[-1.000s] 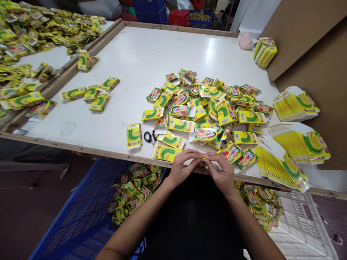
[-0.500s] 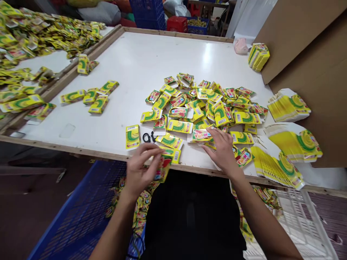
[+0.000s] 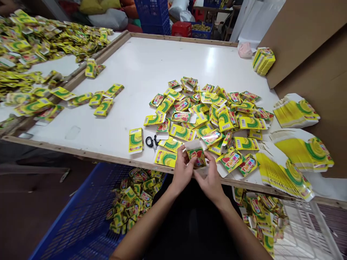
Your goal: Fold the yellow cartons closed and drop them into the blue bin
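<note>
My left hand [image 3: 182,170] and my right hand [image 3: 211,180] are closed on one small carton [image 3: 197,157] at the table's front edge. Its green and red printed face points up toward me, and a pale flap stands open at its far end. My left thumb lies across the print; the right fingers grip the other side and lower edge. Just beyond lies a heap of similar yellow-green cartons [image 3: 200,108], several with open flaps. Left of my hands, black-handled scissors [image 3: 149,141] lie partly under cartons, beside a single carton [image 3: 136,141].
Fanned stacks of flat cartons [image 3: 284,173] lie at the right, beside a large cardboard sheet [image 3: 306,54]. Below the table stand a blue crate [image 3: 81,202] and a white crate [image 3: 303,216], both holding cartons. A wooden rail [image 3: 105,50] borders another carton pile [image 3: 62,39] at left.
My right hand has come back from the heap, and my left hand has moved right to meet it on one carton. The carton earlier at my left hand no longer shows there.
</note>
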Available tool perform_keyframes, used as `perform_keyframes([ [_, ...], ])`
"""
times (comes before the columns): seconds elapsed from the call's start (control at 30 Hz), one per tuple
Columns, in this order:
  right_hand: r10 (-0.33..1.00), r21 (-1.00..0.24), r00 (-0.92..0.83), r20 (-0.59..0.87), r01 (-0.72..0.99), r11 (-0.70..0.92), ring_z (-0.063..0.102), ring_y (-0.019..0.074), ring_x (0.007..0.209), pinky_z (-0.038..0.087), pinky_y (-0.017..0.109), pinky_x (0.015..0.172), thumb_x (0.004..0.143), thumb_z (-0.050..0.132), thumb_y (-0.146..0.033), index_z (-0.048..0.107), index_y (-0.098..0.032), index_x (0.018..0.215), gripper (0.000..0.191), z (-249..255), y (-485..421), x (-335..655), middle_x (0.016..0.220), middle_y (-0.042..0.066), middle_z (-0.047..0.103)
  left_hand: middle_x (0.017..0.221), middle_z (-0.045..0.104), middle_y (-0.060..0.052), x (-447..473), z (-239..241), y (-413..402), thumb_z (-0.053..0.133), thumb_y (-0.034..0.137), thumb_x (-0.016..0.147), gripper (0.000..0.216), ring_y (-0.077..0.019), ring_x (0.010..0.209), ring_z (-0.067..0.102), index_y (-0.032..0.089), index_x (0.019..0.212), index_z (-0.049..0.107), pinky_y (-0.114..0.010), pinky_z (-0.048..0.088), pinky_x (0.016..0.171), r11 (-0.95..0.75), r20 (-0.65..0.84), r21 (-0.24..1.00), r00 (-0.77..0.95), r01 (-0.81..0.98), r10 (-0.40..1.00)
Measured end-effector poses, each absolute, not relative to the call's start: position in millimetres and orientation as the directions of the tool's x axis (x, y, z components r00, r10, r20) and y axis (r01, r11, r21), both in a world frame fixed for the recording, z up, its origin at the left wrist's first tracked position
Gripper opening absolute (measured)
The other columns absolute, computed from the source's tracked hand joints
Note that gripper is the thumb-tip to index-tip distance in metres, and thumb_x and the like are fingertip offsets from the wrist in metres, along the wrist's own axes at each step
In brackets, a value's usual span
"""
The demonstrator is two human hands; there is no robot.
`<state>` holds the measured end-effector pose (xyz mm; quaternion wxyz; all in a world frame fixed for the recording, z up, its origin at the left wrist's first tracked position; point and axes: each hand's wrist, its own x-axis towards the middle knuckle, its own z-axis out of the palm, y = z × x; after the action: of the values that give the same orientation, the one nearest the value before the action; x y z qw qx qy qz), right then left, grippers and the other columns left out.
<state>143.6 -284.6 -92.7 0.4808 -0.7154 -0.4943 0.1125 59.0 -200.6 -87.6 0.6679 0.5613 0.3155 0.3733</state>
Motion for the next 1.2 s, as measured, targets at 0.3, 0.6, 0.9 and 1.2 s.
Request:
perform_keyframes([
  [0.3, 0.762, -0.871, 0.543, 0.352, 0.487, 0.055, 0.064, 0.0205, 0.092, 0.053, 0.035, 0.080, 0.090, 0.053, -0.023, 0.058, -0.023, 0.112, 0.023, -96.4, -284.7, 168.2, 0.105, 0.007, 0.066, 0.107, 0.066, -0.005, 38.8, -94.5, -187.1, 0.058, 0.017, 0.085, 0.046, -0.0203, 0.095, 0.066, 0.026, 0.126, 0.039, -0.036, 0.052, 0.085, -0.028, 0.071, 0.997, 0.672, -0.076, 0.737],
  [0.6, 0.791, -0.865, 0.491, 0.366, 0.492, 0.096, 0.063, 0.0213, 0.096, 0.051, 0.037, 0.085, 0.091, 0.053, -0.024, 0.067, -0.024, 0.100, 0.017, -84.4, -272.9, 170.3, 0.100, 0.006, 0.069, 0.108, 0.067, -0.007, 31.1, -93.2, -179.3, 0.055, 0.016, 0.086, 0.019, -0.0215, 0.099, 0.064, 0.021, 0.102, 0.064, -0.035, 0.052, 0.087, -0.296, 0.184, 0.954, 0.685, 0.047, 0.704],
  [0.9, 0.816, -0.832, 0.395, 0.422, 0.526, 0.175, 0.065, 0.0218, 0.102, 0.052, 0.039, 0.090, 0.087, 0.061, -0.023, 0.070, -0.028, 0.107, 0.022, -85.7, -278.0, 171.9, 0.109, 0.006, 0.070, 0.105, 0.071, -0.008, 31.9, -77.1, -177.4, 0.062, 0.019, 0.084, 0.013, -0.0212, 0.101, 0.065, 0.020, 0.095, 0.070, -0.037, 0.050, 0.091, -0.438, 0.344, 0.899, 0.647, -0.016, 0.681],
  [1.2, 0.775, -0.816, 0.462, 0.431, 0.566, 0.117, 0.068, 0.0208, 0.088, 0.054, 0.037, 0.081, 0.087, 0.061, -0.022, 0.072, -0.024, 0.095, 0.013, -72.8, -273.3, 168.7, 0.092, 0.004, 0.074, 0.087, 0.073, -0.005, 39.3, -73.1, -178.5, 0.064, 0.022, 0.083, 0.010, -0.0182, 0.083, 0.068, 0.019, 0.090, 0.071, -0.031, 0.053, 0.079, -0.364, 0.312, 0.931, 0.562, -0.021, 0.766],
])
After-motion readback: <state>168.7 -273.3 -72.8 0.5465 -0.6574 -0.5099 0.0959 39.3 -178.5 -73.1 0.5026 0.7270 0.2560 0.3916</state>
